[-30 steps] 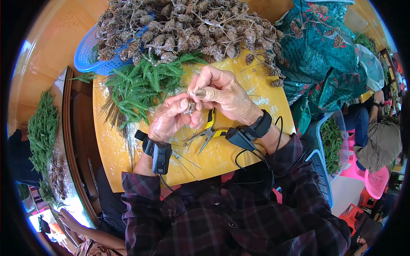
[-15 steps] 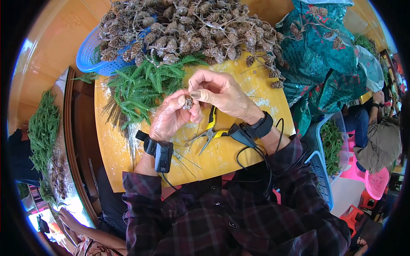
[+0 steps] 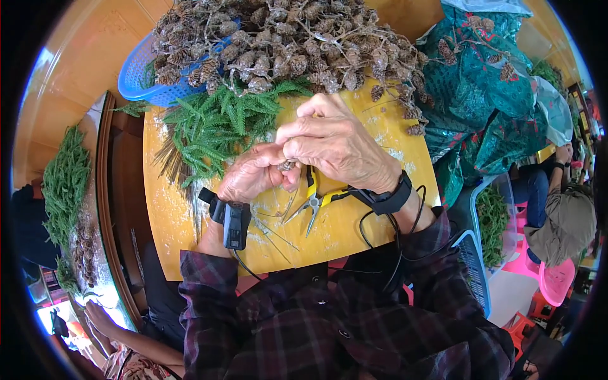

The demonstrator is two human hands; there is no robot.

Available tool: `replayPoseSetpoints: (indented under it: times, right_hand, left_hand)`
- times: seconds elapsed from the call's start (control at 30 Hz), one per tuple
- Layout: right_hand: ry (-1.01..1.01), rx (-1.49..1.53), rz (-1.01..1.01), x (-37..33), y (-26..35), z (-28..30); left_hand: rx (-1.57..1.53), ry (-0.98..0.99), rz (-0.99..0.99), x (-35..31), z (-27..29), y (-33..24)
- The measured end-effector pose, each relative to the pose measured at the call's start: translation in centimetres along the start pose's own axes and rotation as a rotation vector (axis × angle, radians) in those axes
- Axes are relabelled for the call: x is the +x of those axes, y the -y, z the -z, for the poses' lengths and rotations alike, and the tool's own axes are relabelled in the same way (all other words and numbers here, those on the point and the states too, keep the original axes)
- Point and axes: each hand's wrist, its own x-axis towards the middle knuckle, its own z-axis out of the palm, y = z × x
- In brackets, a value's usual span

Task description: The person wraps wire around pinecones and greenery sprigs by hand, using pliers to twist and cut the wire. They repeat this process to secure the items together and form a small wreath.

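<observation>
Above the yellow table (image 3: 329, 244), my left hand (image 3: 250, 174) is closed around a small brown pine cone (image 3: 288, 166), mostly covered by fingers. My right hand (image 3: 345, 145) meets it from the right, with thumb and fingers pinched together just over the cone. Whatever lies in that pinch is hidden. Yellow-handled pliers (image 3: 312, 204) rest on the table below my hands, jaws apart. Green artificial fir sprigs (image 3: 218, 126) are bunched at the left, their thin stems pointing toward me.
A big heap of pine cones (image 3: 297, 47) covers the far side, partly over a blue basket (image 3: 136, 73). Green plastic bags (image 3: 481, 95) bulge at the right, above a bin of greenery (image 3: 491, 221). Another person's arm (image 3: 136, 345) shows at lower left. Cables hang from my wrist devices.
My right hand has turned over and closed in on the cone, so its back now covers the fingertips. The cone has dropped slightly and is more hidden.
</observation>
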Motion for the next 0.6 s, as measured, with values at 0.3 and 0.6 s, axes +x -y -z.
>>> replayPoseSetpoints:
  times: [0.3, 0.6]
  right_hand:
    - [-0.045, 0.005, -0.107, -0.4, -0.4, -0.1]
    - [-0.168, 0.138, -0.513, -1.2, -0.2, -1.3]
  left_hand:
    - [0.051, -0.015, -0.06, 0.2, -1.2, 0.1]
    - [0.734, -0.33, -0.356, 1.2, -3.9, 0.7]
